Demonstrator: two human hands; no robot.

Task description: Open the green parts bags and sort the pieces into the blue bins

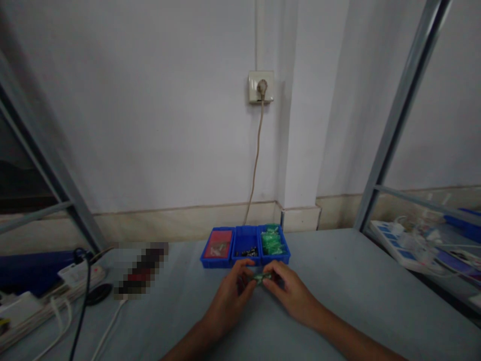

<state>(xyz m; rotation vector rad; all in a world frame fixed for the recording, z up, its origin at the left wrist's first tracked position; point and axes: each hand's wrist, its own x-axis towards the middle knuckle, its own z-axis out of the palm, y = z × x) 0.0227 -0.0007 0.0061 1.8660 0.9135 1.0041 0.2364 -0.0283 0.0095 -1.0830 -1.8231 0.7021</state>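
A small green piece [259,277] is pinched between the fingertips of both hands, just above the grey tabletop; its exact kind is too small to make out. My left hand [235,291] grips its left end with thumb and fingers closed. At the other end, the thumb and index finger of my right hand [287,288] are pressed together on it. Right behind the hands stand three joined blue bins. The left bin [205,260] contains a red sheet or packet, the middle bin [246,233] several small dark and shiny parts, and the right bin [286,256] crinkled green packets.
Power strips with plugs and cables lie at the left [80,278] and at the right [398,250]. A pixelated object [143,271] with a white cable rests left on the table. Metal frame posts rise on both sides. Behind is a wall with a plugged socket [261,87].
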